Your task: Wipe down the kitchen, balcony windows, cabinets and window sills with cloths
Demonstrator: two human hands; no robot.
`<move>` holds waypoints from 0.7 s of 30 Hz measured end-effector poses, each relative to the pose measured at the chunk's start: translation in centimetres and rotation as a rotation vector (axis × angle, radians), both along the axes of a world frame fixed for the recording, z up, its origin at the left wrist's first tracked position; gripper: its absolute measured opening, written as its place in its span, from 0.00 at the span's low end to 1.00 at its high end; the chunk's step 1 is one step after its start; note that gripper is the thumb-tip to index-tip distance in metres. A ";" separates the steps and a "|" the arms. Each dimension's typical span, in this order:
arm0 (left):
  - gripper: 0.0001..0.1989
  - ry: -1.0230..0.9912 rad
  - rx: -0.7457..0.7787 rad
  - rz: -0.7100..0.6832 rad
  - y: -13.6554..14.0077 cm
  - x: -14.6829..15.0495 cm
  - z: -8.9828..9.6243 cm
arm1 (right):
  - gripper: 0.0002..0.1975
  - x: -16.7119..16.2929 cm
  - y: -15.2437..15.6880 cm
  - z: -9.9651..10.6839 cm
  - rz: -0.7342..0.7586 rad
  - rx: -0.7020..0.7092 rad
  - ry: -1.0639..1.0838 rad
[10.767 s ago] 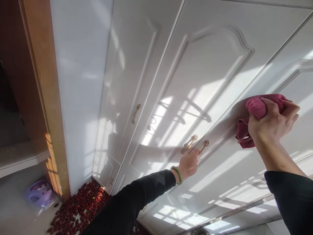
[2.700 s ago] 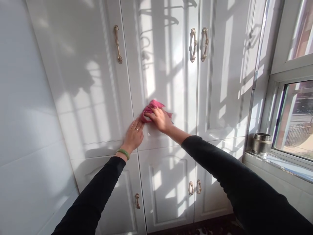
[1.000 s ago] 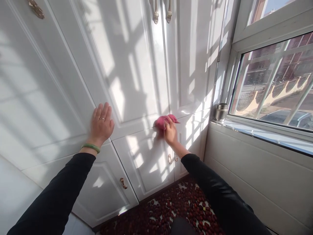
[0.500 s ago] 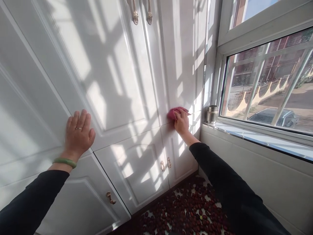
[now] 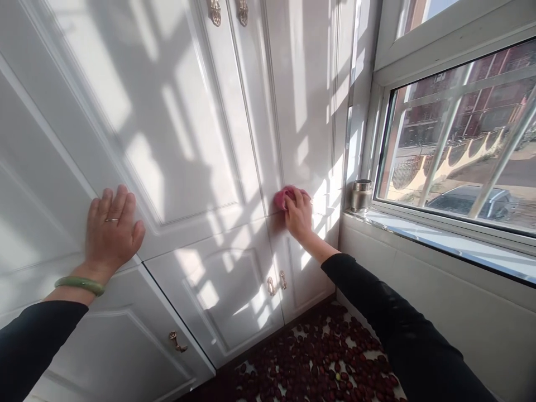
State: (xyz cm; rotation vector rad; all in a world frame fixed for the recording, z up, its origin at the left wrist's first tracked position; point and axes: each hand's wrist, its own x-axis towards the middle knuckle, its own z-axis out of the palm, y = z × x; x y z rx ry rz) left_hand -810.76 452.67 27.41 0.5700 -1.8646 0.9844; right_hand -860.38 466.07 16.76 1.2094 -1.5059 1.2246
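My right hand [image 5: 300,215] presses a bunched pink cloth [image 5: 285,198] against the lower part of a white cabinet door [image 5: 305,151], just above the seam with the lower doors. Its fingers are curled over the cloth. On the left, my left hand [image 5: 111,226] lies flat on the white cabinet front, fingers stretched out, holding nothing. A ring and a green bangle [image 5: 79,285] are on that hand and wrist. Sunlight and shadow stripe the doors.
A metal canister [image 5: 361,195] stands on the window sill [image 5: 444,240] at the right, by the barred window. Ornate handles [image 5: 178,341] stick out from the doors. Many dark red, date-like fruits [image 5: 326,357] are spread over the floor below.
The pink cloth and my right hand have shifted slightly left along the door. The whole view has turned a little, so my left hand appears further left, still flat on the cabinet.
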 end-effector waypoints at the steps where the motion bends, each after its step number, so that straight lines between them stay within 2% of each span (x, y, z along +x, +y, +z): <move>1: 0.48 -0.002 0.007 -0.002 0.2 0.0 0.1 | 0.26 -0.4 0.2 0.0 0.005 0.021 0.030; 3: 0.50 -0.004 0.030 -0.012 0.4 0.0 0.2 | 0.26 -2.8 0.9 0.7 -0.028 0.026 -0.013; 8: 0.51 -0.005 0.068 -0.036 0.5 0.0 0.4 | 0.24 -10.8 3.2 3.1 -0.258 0.015 -0.439; 10: 0.51 -0.004 0.066 -0.036 0.5 -0.1 0.4 | 0.23 -12.5 3.8 3.8 -0.319 0.054 -0.474; 16: 0.52 -0.036 0.041 -0.035 0.4 0.2 0.5 | 0.25 -13.0 4.8 5.0 -0.406 0.161 -0.365; 18: 0.51 -0.056 0.017 -0.033 0.3 0.2 0.6 | 0.23 -12.7 5.6 5.4 -0.446 0.273 -0.448; 21: 0.50 -0.061 -0.035 -0.029 0.3 0.0 0.5 | 0.21 -12.6 7.8 5.3 -0.456 0.485 -0.719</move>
